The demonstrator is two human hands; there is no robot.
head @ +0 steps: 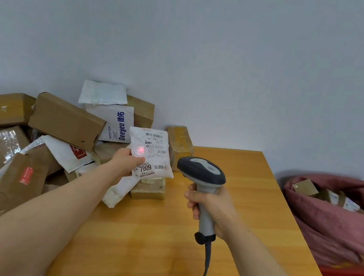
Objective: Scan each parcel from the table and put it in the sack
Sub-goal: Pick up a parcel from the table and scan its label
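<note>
My left hand (pixel 126 162) grips a small white padded parcel (pixel 153 154) by its left edge and holds it upright above the wooden table (pixel 223 216), label facing me. A red scanner light spot shows on the label near my thumb. My right hand (pixel 210 208) grips the handle of a grey barcode scanner (pixel 203 172), whose head points toward the parcel from the right. The pink sack (pixel 334 224) lies off the table's right edge, open at the top, with several parcels inside.
A heap of brown cardboard boxes (pixel 67 120) and white mailers (pixel 116 122) fills the table's left and back against the wall. Small taped boxes (pixel 178 144) sit just behind and below the held parcel. The scanner's cable (pixel 203 275) hangs toward me.
</note>
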